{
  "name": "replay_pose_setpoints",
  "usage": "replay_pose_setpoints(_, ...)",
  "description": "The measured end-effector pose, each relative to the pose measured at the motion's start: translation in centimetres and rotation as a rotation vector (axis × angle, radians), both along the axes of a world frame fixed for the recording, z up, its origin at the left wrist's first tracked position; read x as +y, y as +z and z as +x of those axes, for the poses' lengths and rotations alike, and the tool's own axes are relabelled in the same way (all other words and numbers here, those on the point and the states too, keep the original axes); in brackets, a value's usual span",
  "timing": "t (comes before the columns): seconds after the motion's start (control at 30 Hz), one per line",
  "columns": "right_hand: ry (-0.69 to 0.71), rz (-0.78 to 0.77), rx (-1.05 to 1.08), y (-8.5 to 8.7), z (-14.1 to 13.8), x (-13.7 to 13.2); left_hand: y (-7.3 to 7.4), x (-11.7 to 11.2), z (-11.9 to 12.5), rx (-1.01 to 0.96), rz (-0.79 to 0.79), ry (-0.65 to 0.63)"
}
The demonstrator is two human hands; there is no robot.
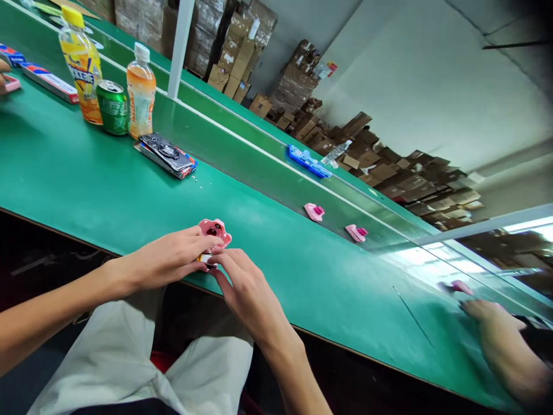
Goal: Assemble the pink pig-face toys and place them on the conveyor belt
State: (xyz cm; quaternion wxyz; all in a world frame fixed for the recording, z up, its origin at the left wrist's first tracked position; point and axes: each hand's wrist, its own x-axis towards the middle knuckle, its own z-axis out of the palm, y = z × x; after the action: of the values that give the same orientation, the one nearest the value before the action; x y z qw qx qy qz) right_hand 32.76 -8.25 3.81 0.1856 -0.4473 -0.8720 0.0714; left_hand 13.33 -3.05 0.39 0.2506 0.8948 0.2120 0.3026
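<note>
A small pink toy piece with dark eye holes (215,230) rests near the front edge of the green table (64,173). My left hand (166,259) curls its fingers around the toy's near side. Meeting it from the right, my right hand (242,285) pinches a small yellow and dark part under the toy with its fingertips. Both hands are closed on the piece.
Two drink bottles (82,63) and a green can (113,106) stand at the back left beside a stack of packaged cards (168,154). Two pink pieces (314,211) and a blue item (309,161) lie on the belt. Another person's hand (488,314) reaches in at right. Cardboard boxes (389,167) pile behind.
</note>
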Motion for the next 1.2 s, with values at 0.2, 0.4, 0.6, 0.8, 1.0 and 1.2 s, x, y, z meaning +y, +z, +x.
replay_pose_setpoints(0.2,-0.002,0.078,0.055,-0.6,1.3,-0.8,-1.1,0.2,-1.1,-0.095,-0.164,0.008)
replay_pose_setpoints(0.4,-0.073,-0.005,0.192,-1.3,1.5,-0.1,-2.6,0.5,-1.0,-0.127,-0.216,0.181)
replay_pose_setpoints(0.6,-0.101,-0.009,0.198,-2.8,1.4,-0.5,-3.5,0.3,0.4,-0.166,-0.257,0.328)
replay_pose_setpoints(0.8,-0.069,0.015,0.124,-3.8,1.1,-0.2,-3.5,0.1,0.1,-0.159,-0.244,0.337)
replay_pose_setpoints(1.0,-0.040,0.028,0.052,-4.0,0.8,0.0,-3.4,-0.1,0.0,-0.094,-0.179,0.318)
replay_pose_setpoints(1.2,-0.067,0.024,-0.038,-3.7,0.9,-0.7,-3.6,-1.0,-0.9,0.014,-0.109,0.190)
